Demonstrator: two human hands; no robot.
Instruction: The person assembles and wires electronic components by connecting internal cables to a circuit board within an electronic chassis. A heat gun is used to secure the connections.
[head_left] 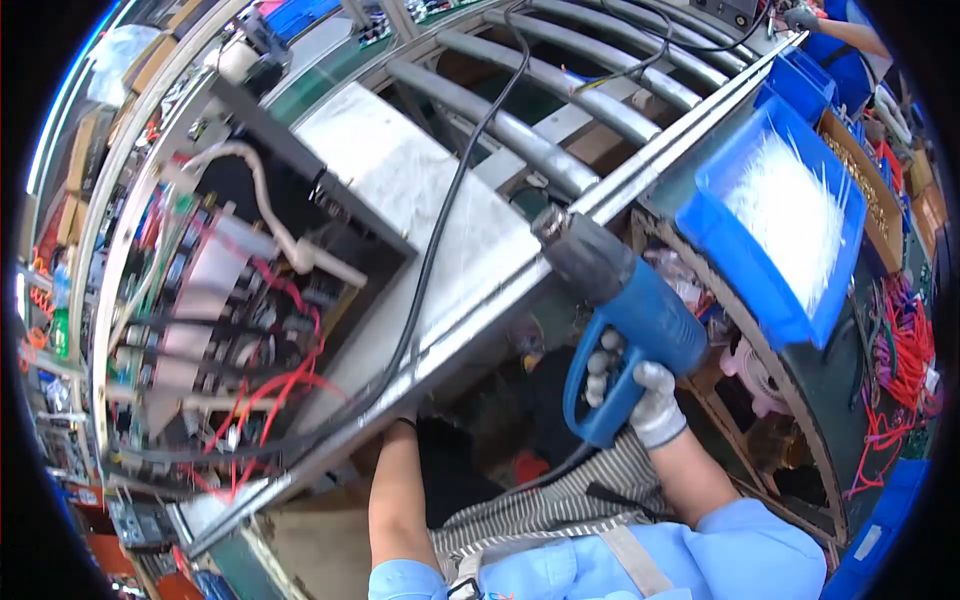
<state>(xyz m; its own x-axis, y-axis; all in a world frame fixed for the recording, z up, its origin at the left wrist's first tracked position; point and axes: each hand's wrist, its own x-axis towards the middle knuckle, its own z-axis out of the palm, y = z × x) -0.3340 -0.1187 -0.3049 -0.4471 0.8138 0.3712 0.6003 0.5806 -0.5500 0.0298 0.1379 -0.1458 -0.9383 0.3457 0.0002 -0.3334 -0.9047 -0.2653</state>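
Observation:
My right hand [655, 405], in a pale glove, is closed round the handle of a blue heat gun [655, 310]. The gun's dark nozzle tilts up and to the left, over the front rail of the conveyor. Its cord runs from the handle's lower end across my striped apron. My left hand [403, 415] reaches under the front rail; only the wrist end shows and the fingers are hidden. Beyond the rail, on the left, stands an open dark metal housing [330, 190] with circuit parts, red wires [290, 390] and a white cable inside.
Metal rollers [540, 150] run toward the back, with a white board [390, 150] at their near end. A black cable [460, 180] crosses the board. To the right are a blue bin [780, 220] of thin white strips and bundles of red wires [900, 350]. Another person's arm [850, 35] shows at the far right.

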